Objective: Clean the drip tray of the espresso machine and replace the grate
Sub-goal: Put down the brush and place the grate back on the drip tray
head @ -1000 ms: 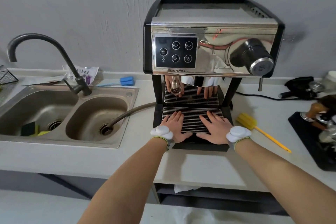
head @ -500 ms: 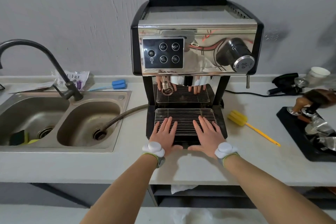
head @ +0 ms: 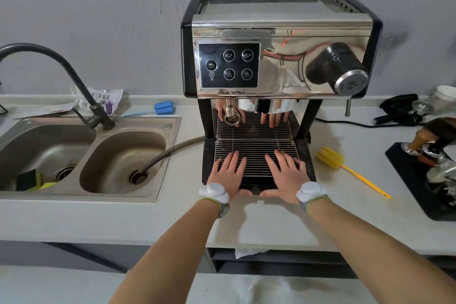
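Note:
A chrome and black espresso machine [head: 281, 39] stands on the grey counter. At its base sits the black drip tray [head: 308, 163], with a wire grate [head: 256, 149] lying on top. My left hand [head: 228, 174] rests flat on the grate's left front part, fingers spread. On the right front part my right hand [head: 283, 175] lies flat the same way. Both thumbs reach over the tray's front edge. Neither hand grips anything. The shiny back panel under the brew head mirrors the grate and my fingers.
A double steel sink [head: 86, 155] with a dark tap [head: 61, 76] and a hose lies left of the machine. A blue brush [head: 162, 108] is behind it. A yellow brush [head: 345, 168] lies to the right, then a black mat [head: 409, 170] with coffee tools.
Both hands have slid back toward the front edge of the grate and tray. The camera view has shifted left and closer.

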